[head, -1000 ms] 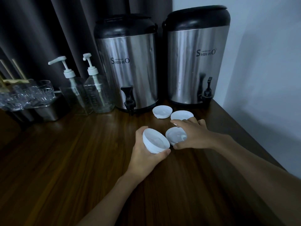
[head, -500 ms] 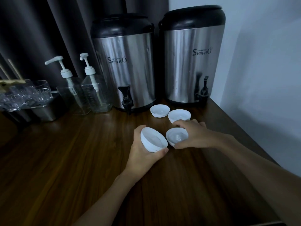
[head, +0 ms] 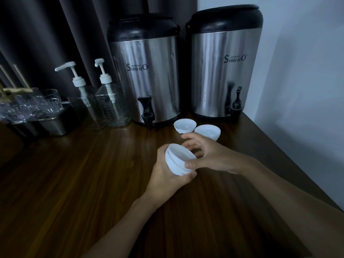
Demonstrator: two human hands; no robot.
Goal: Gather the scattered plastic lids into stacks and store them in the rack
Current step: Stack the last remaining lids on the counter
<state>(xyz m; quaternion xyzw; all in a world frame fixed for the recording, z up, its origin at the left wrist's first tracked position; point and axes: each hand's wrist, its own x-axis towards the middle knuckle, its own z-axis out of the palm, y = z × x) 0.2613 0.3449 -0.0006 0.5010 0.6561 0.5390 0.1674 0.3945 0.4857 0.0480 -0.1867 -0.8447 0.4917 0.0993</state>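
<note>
My left hand (head: 165, 180) grips a small nested stack of white plastic lids (head: 176, 162), tilted, just above the wooden counter (head: 93, 183). My right hand (head: 214, 157) is right beside the stack. Its thumb touches the stack's near rim and its fingers are spread loosely behind it, holding nothing. Two more white lids lie on the counter beyond my hands, one (head: 185, 125) in front of the left dispenser's tap and one (head: 207, 131) just right of it.
Two steel drink dispensers (head: 147, 75) (head: 225, 71) stand at the back against a dark curtain and a white wall. Two pump bottles (head: 87, 105) (head: 111, 105) stand left of them. A metal tub (head: 54, 125) holding clear plastic pieces sits far left. The counter's edge runs along the right.
My right hand lifted the lid that lay on the counter beside the stack and set it into the stack held in my left hand. Its fingers have since opened.
</note>
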